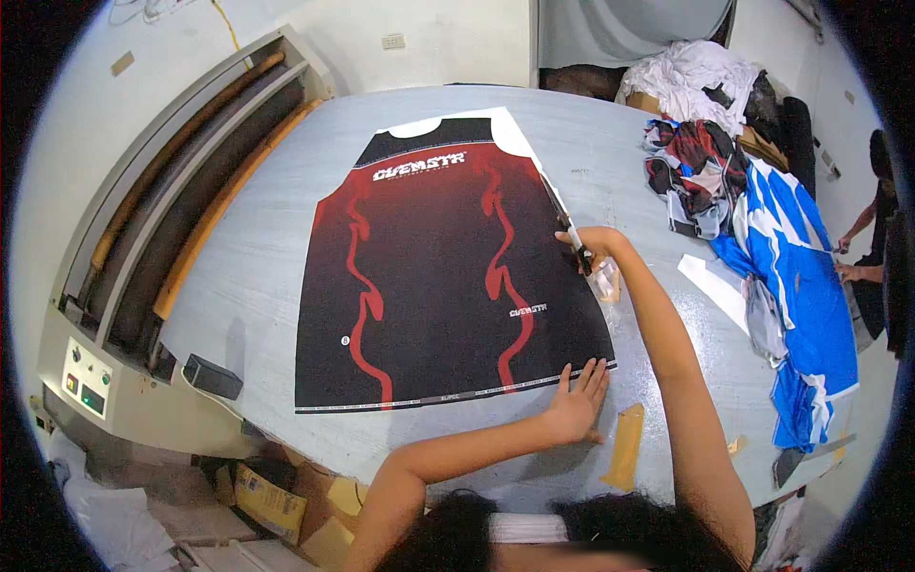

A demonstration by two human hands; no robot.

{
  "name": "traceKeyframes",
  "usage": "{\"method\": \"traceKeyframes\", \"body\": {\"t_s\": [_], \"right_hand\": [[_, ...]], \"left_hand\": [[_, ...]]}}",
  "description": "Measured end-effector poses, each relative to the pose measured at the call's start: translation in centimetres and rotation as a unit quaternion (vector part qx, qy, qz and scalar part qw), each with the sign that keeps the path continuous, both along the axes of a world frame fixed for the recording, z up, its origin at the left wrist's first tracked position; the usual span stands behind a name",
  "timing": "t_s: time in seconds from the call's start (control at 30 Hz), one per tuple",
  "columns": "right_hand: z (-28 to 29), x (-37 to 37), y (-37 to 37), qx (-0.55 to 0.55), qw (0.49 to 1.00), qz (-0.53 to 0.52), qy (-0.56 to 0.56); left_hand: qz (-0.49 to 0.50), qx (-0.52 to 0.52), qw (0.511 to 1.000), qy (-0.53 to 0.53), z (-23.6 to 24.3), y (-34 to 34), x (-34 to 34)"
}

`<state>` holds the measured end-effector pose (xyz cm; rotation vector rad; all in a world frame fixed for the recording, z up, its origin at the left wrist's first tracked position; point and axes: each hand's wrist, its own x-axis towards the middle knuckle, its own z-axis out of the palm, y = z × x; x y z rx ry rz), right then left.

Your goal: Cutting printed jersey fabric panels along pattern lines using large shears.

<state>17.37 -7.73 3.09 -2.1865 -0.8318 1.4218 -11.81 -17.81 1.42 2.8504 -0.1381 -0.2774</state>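
A black and red sleeveless jersey panel [434, 276] with white lettering lies flat on the pale grey table [253, 286]. At its right edge my right hand [602, 240] is closed round a pair of scissors [579, 250]. The blades point away from me along the panel's side, beside a thin strip of white margin. Some crumpled clear or pale material [606, 281] is just below that hand. My left hand [577, 405] lies flat with fingers spread at the panel's lower right corner, its fingertips on the hem.
A roller machine [157, 219] with a control panel borders the table's left side. A black box [212, 377] sits near that corner. Blue and white fabric [801, 305], a red-black cloth pile [701, 172] and a brown tape strip [624, 448] lie rightward. Another person [882, 257] stands at far right.
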Motion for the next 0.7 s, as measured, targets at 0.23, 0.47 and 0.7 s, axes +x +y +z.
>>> {"method": "traceKeyframes", "body": {"t_s": [0.23,0.47,0.7], "right_hand": [[0.2,0.5,1.8,-0.009,0.999,-0.018,-0.04],[0.8,1.7,2.8,-0.037,0.999,-0.019,0.031],[-1.2,4.1,3.5,0.029,0.999,0.002,-0.019]], "left_hand": [[0.007,-0.017,1.0,-0.001,-0.6,0.0,0.1],[0.012,-0.004,1.0,0.018,0.0,0.0,0.0],[0.007,0.002,0.999,0.035,0.6,-0.2,0.3]]}}
